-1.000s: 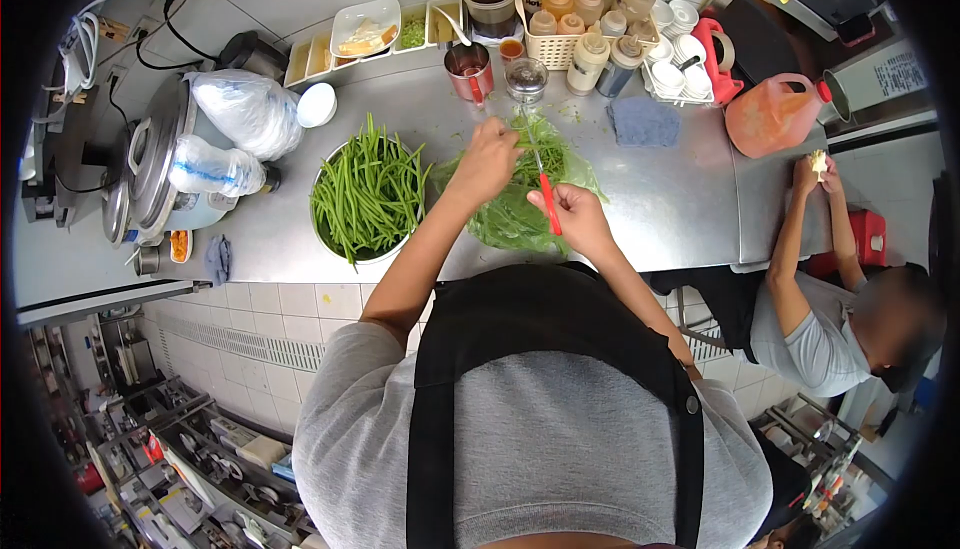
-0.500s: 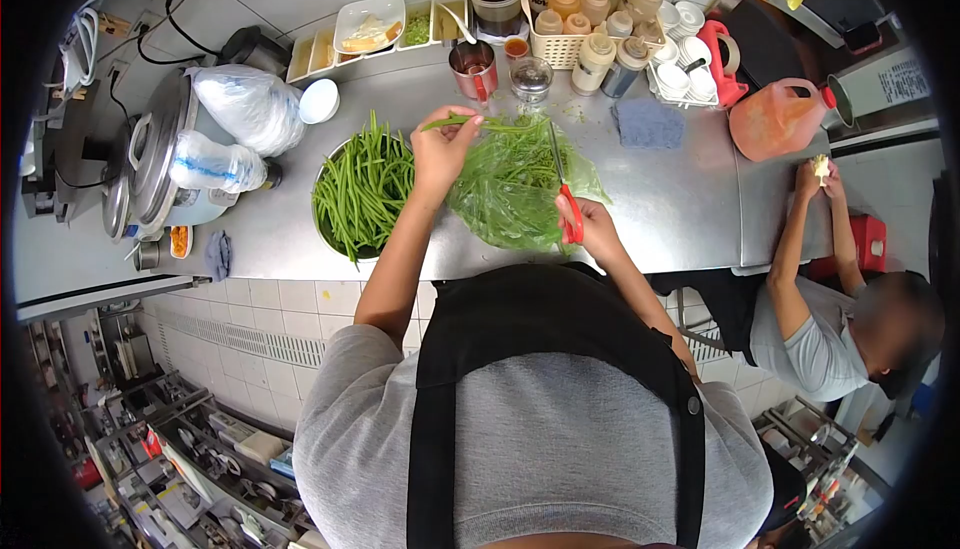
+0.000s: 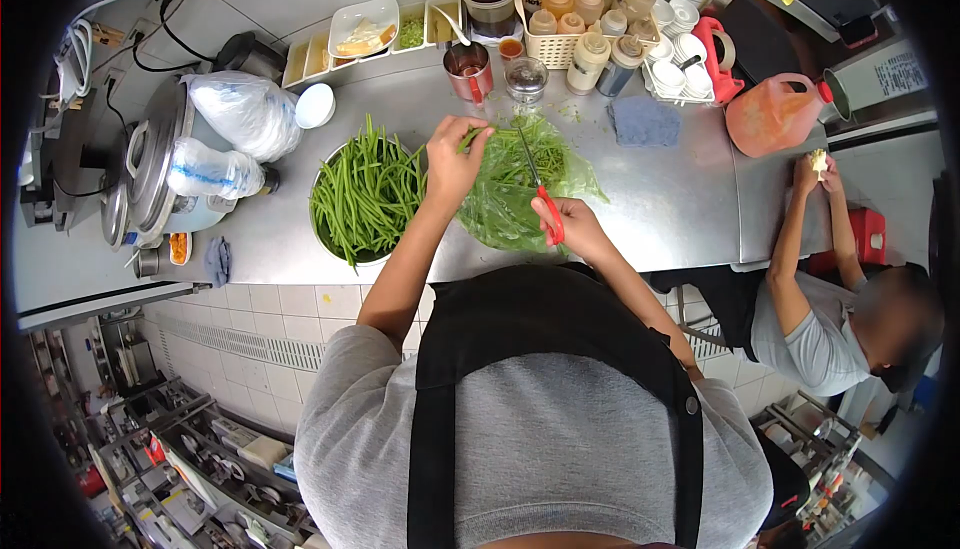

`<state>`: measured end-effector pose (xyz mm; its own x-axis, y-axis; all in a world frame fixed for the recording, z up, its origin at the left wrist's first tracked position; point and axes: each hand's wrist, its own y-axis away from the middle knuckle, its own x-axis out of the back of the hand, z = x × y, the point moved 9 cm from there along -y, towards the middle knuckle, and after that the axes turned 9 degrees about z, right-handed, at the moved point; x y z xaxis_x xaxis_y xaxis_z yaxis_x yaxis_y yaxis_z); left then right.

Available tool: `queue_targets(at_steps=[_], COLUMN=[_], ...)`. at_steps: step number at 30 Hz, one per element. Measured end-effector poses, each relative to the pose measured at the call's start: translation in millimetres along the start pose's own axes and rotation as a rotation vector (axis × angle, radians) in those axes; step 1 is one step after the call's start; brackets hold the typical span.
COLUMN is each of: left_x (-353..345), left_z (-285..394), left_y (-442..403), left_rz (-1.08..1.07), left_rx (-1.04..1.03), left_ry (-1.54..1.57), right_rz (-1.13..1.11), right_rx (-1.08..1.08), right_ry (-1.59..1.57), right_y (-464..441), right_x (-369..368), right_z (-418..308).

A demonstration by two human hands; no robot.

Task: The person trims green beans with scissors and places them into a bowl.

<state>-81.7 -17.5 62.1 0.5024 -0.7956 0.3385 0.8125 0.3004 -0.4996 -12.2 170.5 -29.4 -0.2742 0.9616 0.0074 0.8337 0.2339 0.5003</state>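
My left hand (image 3: 455,161) pinches several green beans (image 3: 505,133) above the back of a clear green plastic bag (image 3: 495,207). Inside the bag lie small cut bean pieces (image 3: 546,161). My right hand (image 3: 577,227) is closed round the red handles of a pair of scissors (image 3: 541,192). Their blades point up and left, with the tips by the ends of the held beans. Left of the bag a metal bowl (image 3: 318,232) is heaped with long whole green beans (image 3: 368,189). Part of the bowl is hidden by my left forearm.
Behind the bag stand a red metal mug (image 3: 468,73) and a glass jar (image 3: 525,79). A basket of sauce bottles (image 3: 548,51), a blue cloth (image 3: 645,121) and an orange jug (image 3: 778,115) are on the right. Another person's hands (image 3: 818,175) hold something pale there.
My right hand and the scissors have moved left, and the blades now tilt toward the beans. My left hand has shifted slightly right and down with the beans.
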Motion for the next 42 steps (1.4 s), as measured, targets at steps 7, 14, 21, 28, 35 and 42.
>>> queue_targets(at_steps=[7,14,21,28,35,42], left_x=[-4.0,-20.0,-24.2,-17.0,-11.8,89.9], left_z=[-33.5,-55.8,-53.9,-29.7,-7.1,-26.8], left_y=[6.8,15.5,19.0,11.5,12.2,-17.2], left_rz=[0.004,-0.042,-0.103,-0.262,-0.437,-0.665], left_rx=[0.204,0.454,0.434,0.215,0.153,0.361], left_ry=[0.193,0.536,0.513,0.293,0.174,-0.310], right_rz=[-0.002,-0.277,-0.103,-0.168,-0.085,0.003], right_rx=[-0.075,-0.317,-0.211,-0.173,-0.135,-0.105], right_ry=[-0.062,-0.585,-0.386,-0.336,-0.196,-0.059], right_y=[1.9,8.2,2.0,6.1,-1.4,-9.6], right_x=[5.8,-16.7,-6.5,-4.4,-6.6,10.8], right_z=[13.0,13.4,10.3,9.3,14.3,30.2])
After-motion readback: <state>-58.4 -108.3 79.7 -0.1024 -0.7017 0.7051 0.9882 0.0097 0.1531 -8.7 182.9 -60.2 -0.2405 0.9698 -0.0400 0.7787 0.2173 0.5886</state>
